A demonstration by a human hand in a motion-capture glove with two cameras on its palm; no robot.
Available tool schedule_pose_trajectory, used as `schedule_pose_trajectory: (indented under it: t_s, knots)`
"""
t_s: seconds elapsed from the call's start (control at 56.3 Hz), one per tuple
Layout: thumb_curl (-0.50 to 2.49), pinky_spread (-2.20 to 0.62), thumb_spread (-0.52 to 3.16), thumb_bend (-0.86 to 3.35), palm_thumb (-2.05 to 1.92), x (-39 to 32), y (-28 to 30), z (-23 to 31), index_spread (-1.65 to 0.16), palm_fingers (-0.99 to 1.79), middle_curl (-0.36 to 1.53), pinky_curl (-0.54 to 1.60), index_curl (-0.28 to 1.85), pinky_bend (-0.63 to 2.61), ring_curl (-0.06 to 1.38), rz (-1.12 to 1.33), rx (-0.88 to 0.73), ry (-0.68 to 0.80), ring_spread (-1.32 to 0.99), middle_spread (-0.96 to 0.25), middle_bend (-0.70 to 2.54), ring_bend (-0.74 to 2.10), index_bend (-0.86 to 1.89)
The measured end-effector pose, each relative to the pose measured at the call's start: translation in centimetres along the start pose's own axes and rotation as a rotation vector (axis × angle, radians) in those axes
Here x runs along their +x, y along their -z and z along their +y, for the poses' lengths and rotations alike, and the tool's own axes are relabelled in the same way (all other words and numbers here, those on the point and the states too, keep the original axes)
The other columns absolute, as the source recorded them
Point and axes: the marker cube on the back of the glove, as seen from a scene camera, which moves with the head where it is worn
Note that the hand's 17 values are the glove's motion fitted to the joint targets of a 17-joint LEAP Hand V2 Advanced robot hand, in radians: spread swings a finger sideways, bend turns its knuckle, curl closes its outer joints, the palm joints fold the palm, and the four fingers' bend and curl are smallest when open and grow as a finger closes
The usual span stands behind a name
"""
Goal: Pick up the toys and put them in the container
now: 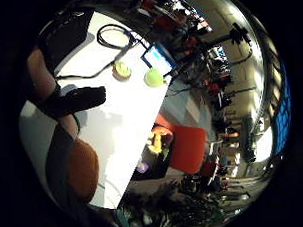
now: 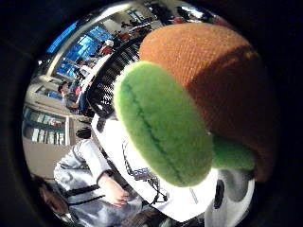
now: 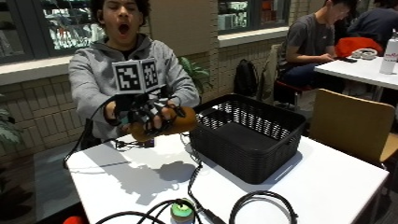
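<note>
My gloved right hand (image 3: pixel 151 113) holds an orange plush toy (image 3: pixel 181 123) in the air above the white table (image 3: pixel 124 179), just left of the black mesh basket (image 3: pixel 249 140). The fingers curl round the toy. Close to the palm in the thumb side view are the toy's orange body (image 2: pixel 213 71) and its green leaf (image 2: pixel 161 123), with the basket (image 2: pixel 108 80) behind them. The little finger side view shows the orange toy (image 1: pixel 82 168) beside a gloved finger (image 1: pixel 76 101). A small green toy (image 3: pixel 182 209) lies at the table's near edge. Two green toys (image 1: pixel 122 69) (image 1: pixel 153 77) lie on the table.
Black cables (image 3: pixel 261 200) loop across the near part of the table. A wooden chair (image 3: pixel 351 122) stands at the right, behind the basket. Another table (image 3: pixel 360 70) with a seated person is at the far right. An orange chair (image 1: pixel 190 147) stands beside the table.
</note>
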Motion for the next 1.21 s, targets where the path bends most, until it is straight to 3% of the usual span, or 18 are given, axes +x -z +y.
schedule_pose_trajectory:
  t_s: [0.178, 0.373, 0.942, 1.03, 1.173, 1.208]
  knots:
    - [0.67, -0.32, 1.22, 0.19, 0.72, -2.1, 1.3, -5.0, -0.32, 0.47, 0.81, 0.48, 0.04, 1.54, 0.54, -0.110, 0.071, 0.061, -0.26, -0.27, 0.80, 1.62, 0.12]
    - [0.74, -0.31, 1.15, 0.16, 0.73, -5.8, -1.5, -9.0, -0.31, 0.48, 0.87, 0.47, 0.06, 1.54, 0.54, -0.197, 0.044, 0.129, -0.26, -0.29, 0.79, 1.64, 0.12]
    - [0.79, -0.29, 1.15, 0.07, 0.67, -12.3, -0.3, -10.4, -0.30, 0.45, 1.00, 0.46, 0.07, 1.55, 0.53, -0.135, 0.109, 0.284, -0.24, -0.33, 0.78, 1.69, 0.10]
    - [0.78, -0.28, 1.17, 0.06, 0.68, -12.4, 0.0, -10.1, -0.30, 0.44, 1.01, 0.46, 0.07, 1.55, 0.53, -0.042, 0.152, 0.369, -0.24, -0.33, 0.78, 1.70, 0.10]
    - [0.71, -0.23, 1.32, 0.04, 0.61, -13.3, 1.1, -9.8, -0.29, 0.14, 1.00, 0.45, 0.07, 1.42, 0.53, 0.078, 0.217, 0.473, -0.22, -0.31, 0.81, 1.66, 0.06]
    - [0.66, -0.19, 1.31, -0.03, 0.50, -13.6, 1.3, -9.6, -0.29, -0.10, 0.97, 0.44, 0.08, 1.39, 0.50, 0.080, 0.212, 0.462, -0.21, -0.28, 0.78, 1.55, 0.06]
